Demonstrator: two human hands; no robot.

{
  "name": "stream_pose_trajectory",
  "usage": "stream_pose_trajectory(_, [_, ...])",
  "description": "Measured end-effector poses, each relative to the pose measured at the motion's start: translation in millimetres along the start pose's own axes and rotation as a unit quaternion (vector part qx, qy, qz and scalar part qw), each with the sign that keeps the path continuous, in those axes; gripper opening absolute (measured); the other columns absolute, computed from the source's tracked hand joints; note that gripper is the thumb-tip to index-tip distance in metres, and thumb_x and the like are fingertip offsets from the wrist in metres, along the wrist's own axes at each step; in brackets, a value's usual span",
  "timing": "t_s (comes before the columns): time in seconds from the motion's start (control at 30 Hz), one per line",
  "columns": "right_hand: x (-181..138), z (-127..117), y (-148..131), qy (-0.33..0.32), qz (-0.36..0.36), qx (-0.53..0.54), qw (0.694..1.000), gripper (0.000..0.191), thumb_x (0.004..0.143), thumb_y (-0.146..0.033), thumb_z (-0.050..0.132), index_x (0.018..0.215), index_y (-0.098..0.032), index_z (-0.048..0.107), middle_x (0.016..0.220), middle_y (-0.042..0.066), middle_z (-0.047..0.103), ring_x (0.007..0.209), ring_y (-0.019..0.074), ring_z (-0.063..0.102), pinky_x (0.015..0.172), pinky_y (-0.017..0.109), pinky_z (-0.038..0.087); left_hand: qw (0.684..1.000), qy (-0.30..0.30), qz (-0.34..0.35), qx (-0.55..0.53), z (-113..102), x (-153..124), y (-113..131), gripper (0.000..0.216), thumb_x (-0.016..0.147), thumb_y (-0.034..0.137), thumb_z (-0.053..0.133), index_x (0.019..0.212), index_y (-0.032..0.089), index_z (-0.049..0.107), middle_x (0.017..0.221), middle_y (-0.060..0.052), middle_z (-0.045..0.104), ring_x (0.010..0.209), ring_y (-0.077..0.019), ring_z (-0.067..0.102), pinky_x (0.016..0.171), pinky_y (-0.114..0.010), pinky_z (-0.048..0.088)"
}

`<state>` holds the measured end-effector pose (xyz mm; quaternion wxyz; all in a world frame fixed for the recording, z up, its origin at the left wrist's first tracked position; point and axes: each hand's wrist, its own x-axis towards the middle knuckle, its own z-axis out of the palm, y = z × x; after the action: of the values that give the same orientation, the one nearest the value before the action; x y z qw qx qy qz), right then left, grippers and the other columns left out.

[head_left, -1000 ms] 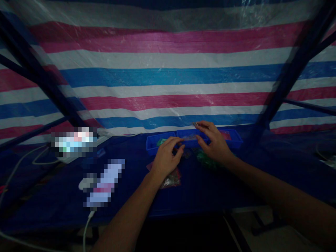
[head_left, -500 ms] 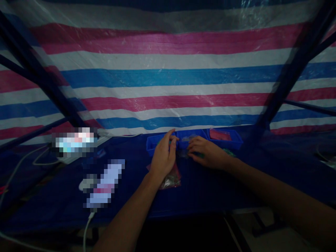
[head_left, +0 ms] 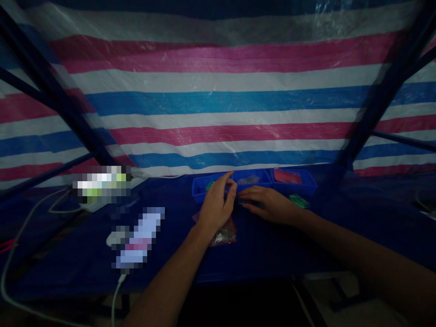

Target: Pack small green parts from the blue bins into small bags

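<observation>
My left hand hovers over the dark blue table just in front of a row of blue bins, its fingers curled together near the left bin. My right hand lies low on the table beside it, fingers bent over a small dark item I cannot make out. A clear packet with red trim lies under my left wrist. A green packet sits on the table right of my right hand. The right bin holds red packets, the middle bin holds clear ones.
A striped pink, white and blue tarp hangs close behind the table. Dark metal frame bars slant at both sides. A white power strip, blurred items and white cables lie on the left of the table.
My right hand came down from above the middle bin to the table in front of it. My left hand rose slightly toward the left bin and curled.
</observation>
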<state>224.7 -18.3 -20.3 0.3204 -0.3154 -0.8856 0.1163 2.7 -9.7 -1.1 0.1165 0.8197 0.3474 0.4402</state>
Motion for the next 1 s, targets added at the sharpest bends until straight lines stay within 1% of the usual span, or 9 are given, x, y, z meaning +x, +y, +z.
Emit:
stream_pose_trajectory(0.1, [1.0, -4.4, 2.9, 0.071, 0.04, 0.026, 0.996, 0.024, 0.096, -0.025, 0.064, 0.117, -0.028, 0.074, 0.12, 0.006, 0.076, 0.114, 0.0263, 0.07, 0.105, 0.048, 0.053, 0.999, -0.031, 0.035, 0.01, 2.5, -1.1, 1.1, 0.036, 0.1, 0.031, 0.06, 0.135, 0.023, 0.057, 0.126, -0.009, 0.068, 0.119, -0.0258, 0.065, 0.107, -0.048, 0.051])
stream_pose_trajectory(0.23, [0.4, -2.2, 6.1, 0.138, 0.12, 0.15, 0.972, 0.012, 0.091, -0.029, 0.071, 0.102, -0.025, 0.07, 0.104, 0.005, 0.076, 0.095, 0.0232, 0.075, 0.09, 0.041, 0.061, 0.997, -0.057, 0.046, -0.004, 8.1, -2.4, -1.2, 0.043, 0.095, 0.027, 0.067, 0.137, 0.025, 0.057, 0.131, -0.009, 0.068, 0.117, -0.0256, 0.067, 0.105, -0.049, 0.054])
stream_pose_trajectory(0.37, [0.7, 8.0, 5.7, 0.165, 0.132, 0.241, 0.947, 0.02, 0.087, -0.026, 0.075, 0.101, -0.023, 0.061, 0.102, 0.005, 0.072, 0.094, 0.0205, 0.074, 0.088, 0.038, 0.061, 0.996, -0.083, 0.029, -0.032, 9.1, -1.8, -4.7, 0.043, 0.097, 0.024, 0.065, 0.138, 0.026, 0.056, 0.119, -0.006, 0.074, 0.106, -0.0227, 0.073, 0.098, -0.045, 0.057])
stream_pose_trajectory(0.47, [1.5, 12.8, 3.1, 0.176, 0.124, 0.266, 0.939, 0.031, 0.087, -0.024, 0.074, 0.113, -0.023, 0.058, 0.103, 0.005, 0.07, 0.096, 0.0192, 0.073, 0.089, 0.036, 0.061, 0.996, -0.076, 0.022, -0.043, 7.6, -0.6, -4.5, 0.043, 0.096, 0.022, 0.065, 0.138, 0.027, 0.056, 0.109, -0.003, 0.077, 0.099, -0.0208, 0.074, 0.095, -0.042, 0.058])
stream_pose_trajectory(0.53, [1.5, 12.9, 1.5, 0.171, 0.125, 0.269, 0.94, 0.038, 0.088, -0.026, 0.073, 0.122, -0.023, 0.057, 0.105, 0.005, 0.069, 0.096, 0.0195, 0.073, 0.088, 0.036, 0.061, 0.996, -0.069, 0.016, -0.045, 7.2, -0.1, -3.5, 0.044, 0.095, 0.019, 0.065, 0.137, 0.027, 0.056, 0.104, -0.002, 0.077, 0.096, -0.0203, 0.074, 0.093, -0.041, 0.058])
stream_pose_trajectory(0.57, [1.4, 12.3, 1.0, 0.164, 0.126, 0.262, 0.943, 0.037, 0.089, -0.028, 0.072, 0.123, -0.024, 0.059, 0.107, 0.006, 0.07, 0.097, 0.02, 0.073, 0.088, 0.037, 0.062, 0.996, -0.068, 0.014, -0.047, 7.3, 0.0, -3.0, 0.045, 0.095, 0.018, 0.066, 0.138, 0.027, 0.056, 0.103, -0.002, 0.078, 0.095, -0.0202, 0.074, 0.093, -0.04, 0.057])
stream_pose_trajectory(0.73, [0.9, 7.7, -1.8, 0.154, 0.118, 0.22, 0.956, 0.02, 0.09, -0.029, 0.071, 0.11, -0.024, 0.068, 0.111, 0.007, 0.071, 0.097, 0.0222, 0.073, 0.088, 0.038, 0.062, 0.995, -0.073, -0.001, -0.072, 6.9, -0.2, -2.1, 0.057, 0.09, 0.012, 0.068, 0.143, 0.027, 0.052, 0.104, -0.001, 0.078, 0.099, -0.0193, 0.074, 0.098, -0.039, 0.056])
stream_pose_trajectory(0.9, [2.4, 4.9, -7.6, 0.164, 0.091, 0.188, 0.964, 0.013, 0.09, -0.024, 0.07, 0.102, -0.024, 0.069, 0.108, 0.006, 0.07, 0.102, 0.0229, 0.07, 0.092, 0.04, 0.059, 0.993, -0.079, -0.029, -0.085, 2.3, 1.3, -1.4, 0.052, 0.09, 0.015, 0.071, 0.139, 0.028, 0.056, 0.102, 0.001, 0.08, 0.099, -0.0193, 0.076, 0.097, -0.038, 0.056])
stream_pose_trajectory(1.0, [2.6, 4.9, -8.4, 0.176, 0.101, 0.193, 0.96, 0.015, 0.089, -0.021, 0.067, 0.104, -0.024, 0.067, 0.105, 0.006, 0.07, 0.099, 0.0219, 0.069, 0.093, 0.04, 0.058, 0.993, -0.079, -0.016, -0.085, 2.0, 1.4, 0.2, 0.05, 0.093, 0.017, 0.069, 0.139, 0.028, 0.056, 0.106, 0.001, 0.08, 0.102, -0.0191, 0.076, 0.099, -0.038, 0.056])
